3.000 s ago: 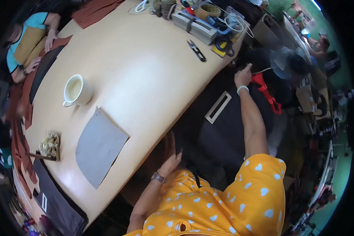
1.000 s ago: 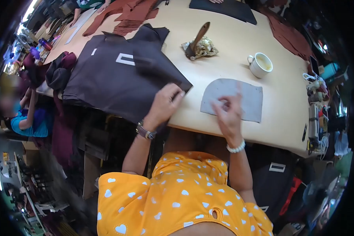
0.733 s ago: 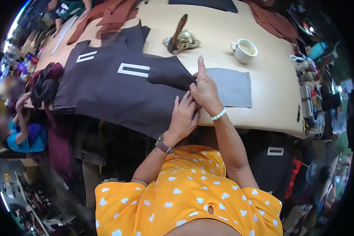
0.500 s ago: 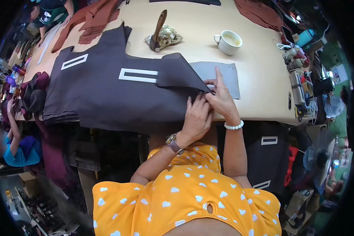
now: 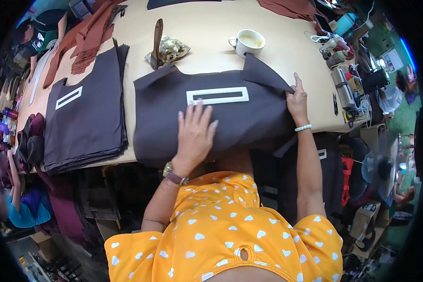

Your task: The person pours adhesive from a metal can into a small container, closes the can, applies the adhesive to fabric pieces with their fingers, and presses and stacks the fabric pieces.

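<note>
A dark fabric piece (image 5: 160, 117) lies in front of me, its lower edge hanging over the table's near side. A white rectangular frame-shaped patch (image 5: 217, 102) sits on it. My left hand (image 5: 196, 129) lies flat on the fabric, fingers spread, with the fingertips at the patch's lower left edge. At the right end, my right hand (image 5: 297, 104) pinches the fabric's edge, its index finger pointing up. The upper right corner of the fabric is folded over. Left of it lies a stack of similar dark fabric pieces (image 5: 96, 120), the top one with a white patch (image 5: 69, 97).
Behind the fabric are a wooden-handled brush (image 5: 157, 44) against a bag of pale material (image 5: 174, 49) and a white cup (image 5: 250, 43). Rust-coloured fabric (image 5: 87, 44) lies at the back left. Bottles and cables crowd the right edge. Other people are at the left.
The top fabric piece has moved right, away from the stack, and covers the grey sheet. My left hand has moved left and flattened; my right hand has moved right with the edge.
</note>
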Demonstrator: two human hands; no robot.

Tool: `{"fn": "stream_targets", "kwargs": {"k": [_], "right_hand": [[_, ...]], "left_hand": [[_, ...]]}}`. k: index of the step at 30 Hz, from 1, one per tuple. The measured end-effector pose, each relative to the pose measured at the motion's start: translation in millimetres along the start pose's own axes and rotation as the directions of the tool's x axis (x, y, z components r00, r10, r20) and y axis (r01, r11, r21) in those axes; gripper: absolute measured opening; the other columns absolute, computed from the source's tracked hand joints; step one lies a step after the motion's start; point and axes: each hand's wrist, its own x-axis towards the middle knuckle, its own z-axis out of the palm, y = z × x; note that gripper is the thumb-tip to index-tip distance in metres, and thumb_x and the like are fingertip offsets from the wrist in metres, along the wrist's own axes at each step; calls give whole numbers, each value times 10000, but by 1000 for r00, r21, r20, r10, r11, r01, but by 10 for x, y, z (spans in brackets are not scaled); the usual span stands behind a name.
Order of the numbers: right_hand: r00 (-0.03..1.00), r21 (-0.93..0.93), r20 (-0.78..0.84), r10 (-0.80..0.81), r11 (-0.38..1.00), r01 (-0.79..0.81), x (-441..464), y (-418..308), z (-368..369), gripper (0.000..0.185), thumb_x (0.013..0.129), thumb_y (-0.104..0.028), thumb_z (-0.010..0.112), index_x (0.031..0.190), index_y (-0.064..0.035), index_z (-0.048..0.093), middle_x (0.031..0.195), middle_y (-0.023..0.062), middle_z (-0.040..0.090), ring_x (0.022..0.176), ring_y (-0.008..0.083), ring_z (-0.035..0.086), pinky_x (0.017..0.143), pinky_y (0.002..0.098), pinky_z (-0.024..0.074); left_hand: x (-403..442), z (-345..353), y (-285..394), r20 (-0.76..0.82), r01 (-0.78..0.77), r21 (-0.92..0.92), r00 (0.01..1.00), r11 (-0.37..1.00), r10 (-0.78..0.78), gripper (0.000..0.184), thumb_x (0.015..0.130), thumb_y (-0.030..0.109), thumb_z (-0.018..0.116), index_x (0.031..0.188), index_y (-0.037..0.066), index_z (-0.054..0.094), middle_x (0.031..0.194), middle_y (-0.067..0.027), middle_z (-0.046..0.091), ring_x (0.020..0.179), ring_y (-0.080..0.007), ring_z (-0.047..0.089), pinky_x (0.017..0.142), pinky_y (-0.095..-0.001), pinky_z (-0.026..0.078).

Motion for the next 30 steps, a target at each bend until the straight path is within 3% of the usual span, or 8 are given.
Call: {"fn": "stream_targets", "kwargs": {"k": [7,13,16,17,19,22,28,30], "right_hand": [[996,-387,79,31,922,2,196,-5,-93,653,738,-45,602,1326,-1,321,799,167,623,757,351,617,695,431,477],[972,-517,-233,-7,848,-118,739,232,104,617,776,-134,593,1308,24,322,1131,226,523,1006,370,542,841,449,438],[923,-448,-316,-219,892,58,1077,106,202,597,802,-181,574,1290,52,322,1183,239,489,1083,380,483,905,435,401],[904,-348,-282,-321,912,216,1206,113,304,566,810,-314,578,1250,15,443,1226,229,472,1144,380,437,979,450,338],[916,-492,161,-368,775,397,1170,-558,402,615,788,-527,539,1165,-44,581,1310,217,415,1244,391,341,1043,500,238],[918,-590,299,-259,706,391,1207,-763,642,731,730,-708,456,1104,-111,649,1372,198,356,1325,389,209,1064,559,122],[896,-651,433,-96,655,384,1292,-917,728,711,734,-706,454,1123,-139,637,1410,180,308,1331,402,183,1038,618,116],[926,-602,222,-307,704,378,1241,-881,654,548,769,-556,508,1113,-149,637,1410,170,312,1320,408,207,1027,630,145]], "left_hand": [[-23,-50,-190,76,55,134,995,989,-66,511,886,342,522,1311,72,431,1392,-221,320,1304,-378,270,1043,-542,204],[-48,-59,-131,66,61,110,996,992,-68,519,868,342,541,1307,83,445,1395,-228,316,1303,-379,277,1043,-546,202],[-36,-78,-127,62,70,96,995,993,-76,523,861,349,548,1301,81,454,1389,-227,328,1302,-378,282,1042,-545,204],[-37,-74,-131,56,74,93,995,993,-79,526,854,353,556,1295,83,462,1385,-225,338,1299,-376,290,1040,-545,210],[-18,-80,-128,55,84,87,995,993,-89,527,852,351,558,1297,86,461,1385,-222,339,1297,-373,295,1039,-545,213],[-22,-91,-115,58,91,82,994,992,-96,534,843,350,568,1299,93,461,1382,-218,346,1296,-368,301,1041,-543,214],[-28,-80,-136,40,98,56,994,994,-101,531,835,347,578,1290,94,473,1381,-216,350,1295,-366,303,1044,-539,209],[-34,-73,-144,31,98,51,995,994,-100,530,836,347,577,1289,93,474,1380,-216,351,1297,-366,301,1044,-540,210]]}}
